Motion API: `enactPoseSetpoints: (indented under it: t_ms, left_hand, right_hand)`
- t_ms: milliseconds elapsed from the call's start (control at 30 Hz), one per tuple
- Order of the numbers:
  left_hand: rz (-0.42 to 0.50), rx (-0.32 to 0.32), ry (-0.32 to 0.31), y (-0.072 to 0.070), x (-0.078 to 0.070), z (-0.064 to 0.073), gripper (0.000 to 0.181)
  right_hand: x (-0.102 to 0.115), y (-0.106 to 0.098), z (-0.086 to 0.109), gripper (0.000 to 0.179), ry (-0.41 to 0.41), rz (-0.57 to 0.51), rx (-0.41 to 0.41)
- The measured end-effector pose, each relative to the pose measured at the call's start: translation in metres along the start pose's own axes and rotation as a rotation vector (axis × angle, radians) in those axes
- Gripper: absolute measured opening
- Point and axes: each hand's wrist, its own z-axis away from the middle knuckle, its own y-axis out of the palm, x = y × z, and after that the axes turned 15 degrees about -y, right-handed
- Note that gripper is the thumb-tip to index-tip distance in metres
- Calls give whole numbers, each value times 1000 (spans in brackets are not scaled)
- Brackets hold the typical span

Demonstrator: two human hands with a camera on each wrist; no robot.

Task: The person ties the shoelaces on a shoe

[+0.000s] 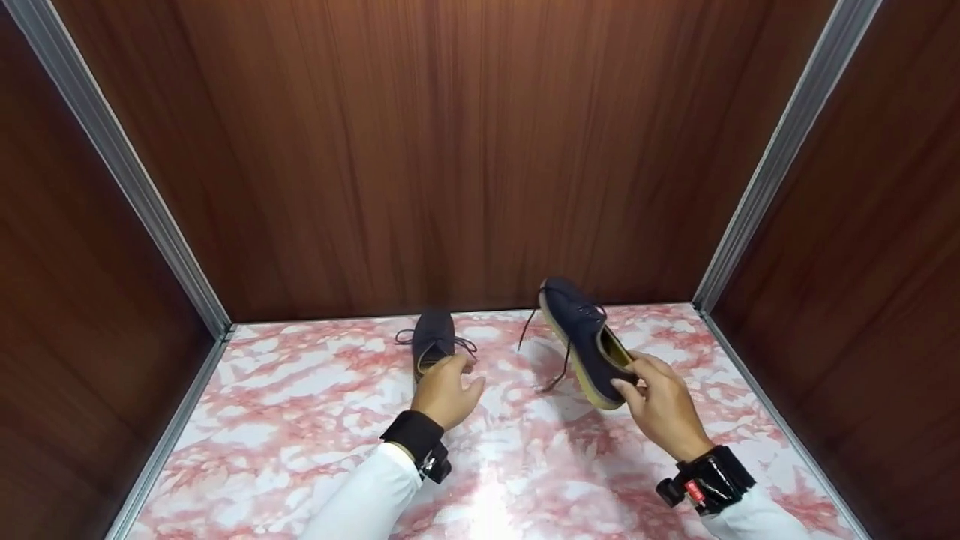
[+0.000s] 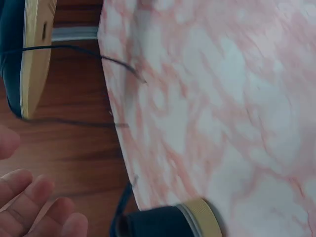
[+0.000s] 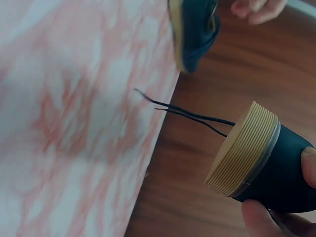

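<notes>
Pinching the right shoe (image 1: 574,326) at its heel, the right hand (image 1: 664,405) held it tilted above the floor (image 1: 300,435), toe toward the far side, its laces (image 3: 207,118) dangling. The left hand (image 1: 448,391), fingers loosely bent and gripping nothing, hovered over the near end of the left shoe (image 1: 433,330), which stood on the floor near the far wood-grain panel (image 1: 465,150). Metal strips (image 1: 139,172) edged that panel left and right.

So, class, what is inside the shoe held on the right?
Yellowish lining shows inside the held shoe; its inner toe end is covered by the dark upper.
</notes>
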Motion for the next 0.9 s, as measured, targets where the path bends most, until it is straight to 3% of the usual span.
enactPoseSetpoints:
  t_ms: [167, 467, 633, 900]
  left_hand:
    - [78, 99, -4, 0, -23, 5, 33]
    - [133, 349, -157, 6, -55, 13, 79]
    - [185, 417, -229, 10, -57, 18, 88]
    - [319, 433, -276, 20, -45, 23, 65]
  right_hand:
    - [22, 6, -2, 16, -67, -31, -13]
    - [55, 22, 2, 22, -200, -98, -35]
    - [72, 34, 5, 19, -230, -119, -4]
    - [85, 53, 17, 22, -354, -28, 40]
